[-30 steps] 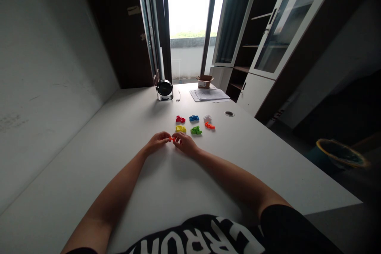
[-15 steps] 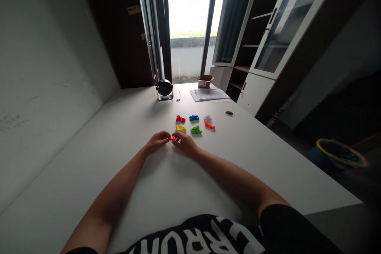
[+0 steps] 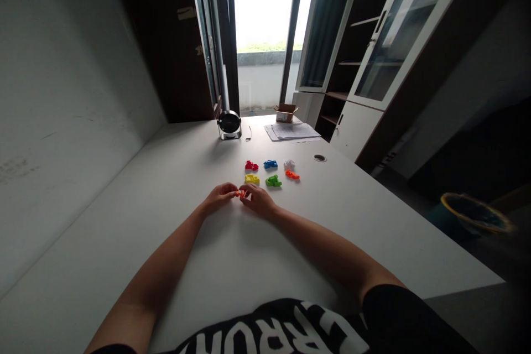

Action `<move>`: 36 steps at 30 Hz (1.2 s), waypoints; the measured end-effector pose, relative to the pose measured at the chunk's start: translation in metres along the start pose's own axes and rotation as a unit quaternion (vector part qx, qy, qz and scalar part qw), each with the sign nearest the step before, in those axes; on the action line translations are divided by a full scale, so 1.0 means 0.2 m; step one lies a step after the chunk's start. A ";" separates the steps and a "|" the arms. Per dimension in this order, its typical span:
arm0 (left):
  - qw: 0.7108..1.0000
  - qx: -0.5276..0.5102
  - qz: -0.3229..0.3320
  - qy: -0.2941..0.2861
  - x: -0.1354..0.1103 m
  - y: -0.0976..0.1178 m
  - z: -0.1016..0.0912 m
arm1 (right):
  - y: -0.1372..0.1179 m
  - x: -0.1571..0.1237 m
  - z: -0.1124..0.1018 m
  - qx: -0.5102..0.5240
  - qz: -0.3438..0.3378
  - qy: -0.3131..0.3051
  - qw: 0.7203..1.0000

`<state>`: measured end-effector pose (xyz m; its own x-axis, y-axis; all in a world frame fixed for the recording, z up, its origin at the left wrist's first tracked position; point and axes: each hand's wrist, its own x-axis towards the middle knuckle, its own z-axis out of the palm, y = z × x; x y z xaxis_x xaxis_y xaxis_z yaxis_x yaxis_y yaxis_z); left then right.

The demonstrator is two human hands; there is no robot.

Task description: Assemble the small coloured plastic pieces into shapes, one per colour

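Between my two hands is a small orange-red plastic piece [image 3: 240,193], partly covered by the fingers. My left hand [image 3: 220,197] pinches its left side, and the fingers of my right hand [image 3: 258,199] are closed on its right side. Just beyond my hands lie small coloured plastic pieces in two rows. The farther row has a red piece [image 3: 251,166], a blue piece [image 3: 270,164] and a white piece [image 3: 289,164]. In the nearer row are a yellow piece [image 3: 251,179], a green piece [image 3: 274,181] and an orange piece [image 3: 292,175]. Their exact kind is too small to make out.
On the white table [image 3: 199,282], a round black device on a stand [image 3: 229,124] sits at the back. Papers [image 3: 294,131] and an open cardboard box [image 3: 285,113] are behind the pieces. A cable hole [image 3: 319,158] is at the right; a wall borders the left.
The fingers of my right hand have shifted slightly around the orange-red piece, which looks slightly turned. The pieces on the table have stayed where they were.
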<state>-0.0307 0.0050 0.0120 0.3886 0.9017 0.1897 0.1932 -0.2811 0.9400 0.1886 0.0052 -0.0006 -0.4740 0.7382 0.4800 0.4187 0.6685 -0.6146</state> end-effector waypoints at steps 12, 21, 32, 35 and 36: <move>1.000 -0.013 -0.005 -0.003 0.00 -0.02 0.00 | 0.00 0.00 0.00 -0.002 -0.005 0.004 1.000; 0.999 -0.032 -0.001 -0.001 0.00 -0.02 0.00 | 0.03 0.00 0.02 -0.004 0.016 0.017 1.000; 0.999 -0.027 -0.030 0.012 -0.01 -0.02 -0.01 | 0.03 0.00 0.02 -0.026 0.028 0.024 0.999; 0.999 -0.023 -0.033 0.010 -0.01 -0.01 -0.01 | 0.03 0.00 0.02 -0.032 0.033 0.027 0.999; 0.999 -0.021 -0.031 0.011 -0.01 0.00 -0.01 | 0.02 0.00 0.02 -0.035 0.035 0.028 0.998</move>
<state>-0.0332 0.0035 0.0113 0.3573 0.9241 0.1359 0.1781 -0.2102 0.9613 0.1877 0.0088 -0.0052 -0.3991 0.7857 0.4727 0.5026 0.6186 -0.6039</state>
